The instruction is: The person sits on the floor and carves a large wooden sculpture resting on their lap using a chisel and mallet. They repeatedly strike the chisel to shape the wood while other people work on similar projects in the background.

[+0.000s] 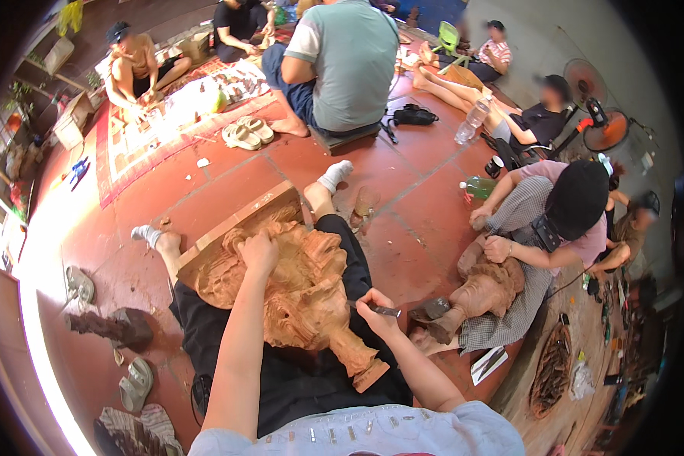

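A carved wooden figure (311,304) with a broad flat base lies tilted across my lap, its base toward my feet and its narrow end toward my right thigh. My left hand (258,254) grips the carved folds near the base, fingers curled over them. My right hand (376,311) is closed round a slim dark-handled carving tool (388,311), just right of the figure. The tool's working end is mostly hidden by my fingers, so I cannot tell its shape or whether it touches the wood.
On my right a co-worker bends over another carved figure (482,292). A tool basket (551,372) stands at lower right. A drinking glass (365,201) and green bottle (479,187) are on the tiles. Left are a dark wooden block (125,327) and sandals (137,384). Other people sit ahead.
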Available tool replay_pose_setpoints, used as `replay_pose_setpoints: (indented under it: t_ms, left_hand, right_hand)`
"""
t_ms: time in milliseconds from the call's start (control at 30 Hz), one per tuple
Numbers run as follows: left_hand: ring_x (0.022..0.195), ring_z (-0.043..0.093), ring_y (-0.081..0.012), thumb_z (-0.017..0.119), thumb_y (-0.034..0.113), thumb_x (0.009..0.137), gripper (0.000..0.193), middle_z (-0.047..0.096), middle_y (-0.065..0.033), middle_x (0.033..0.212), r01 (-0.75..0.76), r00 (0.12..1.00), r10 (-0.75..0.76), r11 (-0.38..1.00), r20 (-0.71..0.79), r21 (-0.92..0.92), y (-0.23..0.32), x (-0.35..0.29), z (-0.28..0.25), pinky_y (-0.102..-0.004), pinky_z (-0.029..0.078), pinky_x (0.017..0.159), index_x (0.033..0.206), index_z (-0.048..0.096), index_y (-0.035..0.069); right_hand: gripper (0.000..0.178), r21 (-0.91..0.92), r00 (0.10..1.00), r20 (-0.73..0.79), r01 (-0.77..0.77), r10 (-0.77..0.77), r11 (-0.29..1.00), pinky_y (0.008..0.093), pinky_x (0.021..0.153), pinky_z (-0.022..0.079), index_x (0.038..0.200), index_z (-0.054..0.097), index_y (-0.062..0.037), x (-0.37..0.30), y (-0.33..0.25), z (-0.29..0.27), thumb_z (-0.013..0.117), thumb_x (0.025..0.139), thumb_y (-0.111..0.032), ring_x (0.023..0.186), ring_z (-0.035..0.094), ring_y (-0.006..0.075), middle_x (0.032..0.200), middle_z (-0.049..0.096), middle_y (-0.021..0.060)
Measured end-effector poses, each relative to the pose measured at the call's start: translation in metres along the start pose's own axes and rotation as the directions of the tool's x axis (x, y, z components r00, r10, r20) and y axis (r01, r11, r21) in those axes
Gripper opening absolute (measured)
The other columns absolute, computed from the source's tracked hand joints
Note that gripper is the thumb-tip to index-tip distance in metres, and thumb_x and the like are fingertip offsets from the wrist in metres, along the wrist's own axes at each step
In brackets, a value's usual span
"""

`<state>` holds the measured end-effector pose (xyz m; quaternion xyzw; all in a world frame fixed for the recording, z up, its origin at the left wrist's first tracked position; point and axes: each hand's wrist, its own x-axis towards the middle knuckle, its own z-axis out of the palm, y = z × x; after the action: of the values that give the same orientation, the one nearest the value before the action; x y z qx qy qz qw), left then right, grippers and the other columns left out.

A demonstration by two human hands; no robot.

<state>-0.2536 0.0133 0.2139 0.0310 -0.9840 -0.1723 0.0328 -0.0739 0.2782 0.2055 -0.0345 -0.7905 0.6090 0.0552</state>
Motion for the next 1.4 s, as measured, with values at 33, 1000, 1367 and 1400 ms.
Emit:
replay_pose_setpoints:
  t_ms: [33, 1000, 1367, 1400]
  left_hand:
    - [0.088, 0.062, -0.0355, 0.053, 0.031, 0.085, 0.027, 0.067, -0.0174, 0.084, -0.001, 1.000, 0.001, 1.000, -0.007, -0.001, 0.000, -0.002, 0.000, -0.0478, 0.037, 0.084, 0.091, 0.062, 0.007]
    - [0.086, 0.063, -0.0337, 0.053, 0.029, 0.086, 0.025, 0.068, -0.0162, 0.082, 0.006, 1.000, -0.007, 0.999, -0.024, -0.034, 0.002, -0.001, 0.003, -0.0470, 0.038, 0.084, 0.093, 0.062, 0.006]
    - [0.090, 0.062, -0.0313, 0.051, 0.027, 0.087, 0.027, 0.068, -0.0166, 0.084, 0.023, 1.000, -0.022, 1.000, 0.017, -0.018, 0.004, -0.003, -0.002, -0.0441, 0.036, 0.086, 0.097, 0.063, 0.006]
    - [0.090, 0.062, -0.0314, 0.052, 0.027, 0.087, 0.026, 0.068, -0.0167, 0.084, 0.022, 1.000, -0.022, 0.999, 0.015, -0.024, 0.006, -0.003, -0.002, -0.0440, 0.036, 0.086, 0.097, 0.063, 0.005]
  right_hand:
    - [0.013, 0.007, 1.000, 0.008, -0.008, 0.008, 1.000, 0.0243, 0.054, 0.039, 0.074, 0.056, -0.0033, 0.005, -0.009, 0.006, 0.065, 0.080, -0.010, 0.059, 0.049, 0.0053, 0.063, 0.055, 0.0003]
    - [0.011, 0.164, 0.998, 0.003, -0.060, 0.060, 0.985, 0.0213, 0.057, 0.038, 0.077, 0.057, -0.0036, -0.002, 0.012, 0.009, 0.065, 0.084, -0.006, 0.064, 0.047, 0.0031, 0.070, 0.056, -0.0035]
    - [0.012, 0.173, 0.998, 0.034, -0.062, 0.057, 0.983, 0.0192, 0.057, 0.037, 0.076, 0.055, -0.0034, 0.004, 0.000, 0.011, 0.063, 0.085, -0.005, 0.063, 0.047, 0.0022, 0.072, 0.057, -0.0030]
    - [0.012, 0.172, 0.998, 0.034, -0.060, 0.055, 0.983, 0.0192, 0.056, 0.037, 0.076, 0.055, -0.0035, -0.002, 0.001, 0.008, 0.063, 0.085, -0.005, 0.063, 0.047, 0.0021, 0.072, 0.057, -0.0031]
